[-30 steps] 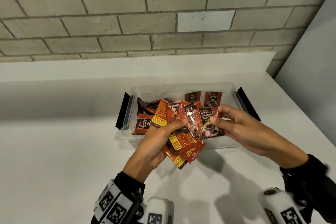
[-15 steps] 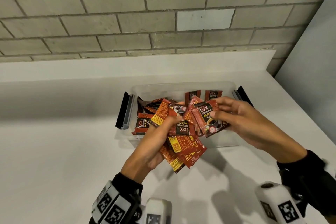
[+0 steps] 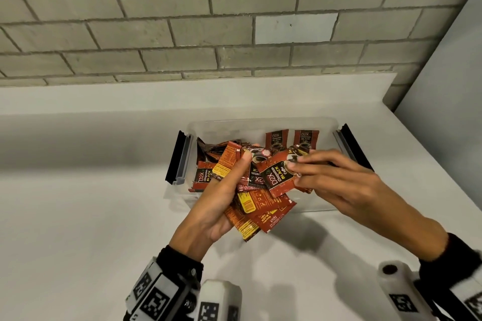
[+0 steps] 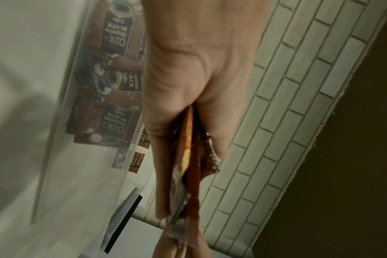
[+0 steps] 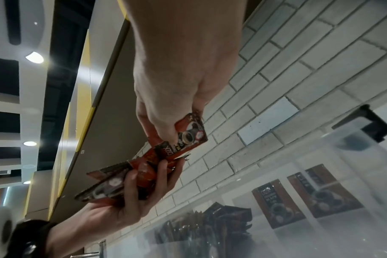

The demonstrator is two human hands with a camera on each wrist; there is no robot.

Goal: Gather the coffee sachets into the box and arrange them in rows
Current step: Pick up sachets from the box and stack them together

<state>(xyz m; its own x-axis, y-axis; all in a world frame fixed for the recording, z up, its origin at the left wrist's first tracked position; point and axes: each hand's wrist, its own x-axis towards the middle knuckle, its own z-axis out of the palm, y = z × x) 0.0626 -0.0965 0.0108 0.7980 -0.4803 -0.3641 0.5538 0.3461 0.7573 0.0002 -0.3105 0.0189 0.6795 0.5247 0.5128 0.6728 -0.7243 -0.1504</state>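
Left hand (image 3: 221, 198) gripping fanned bunch of red/orange foil coffee sachets (image 3: 257, 206), held above near edge of clear plastic box w/ black side latches (image 3: 180, 156) on white tabletop (image 3: 78, 216). Right hand (image 3: 336, 180) pinching one red "D2X Black" sachet (image 3: 277, 173) at top of bunch, thumb + fingertips on it. Inside box: loose pile at left, two sachets (image 3: 290, 138) upright vs far wall. Grey brick wall (image 3: 182, 21) behind.

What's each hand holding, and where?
Left hand: bundle of coffee sachets, gripped mid-stack. Right hand: single coffee sachet, pinched at its cup-picture end.
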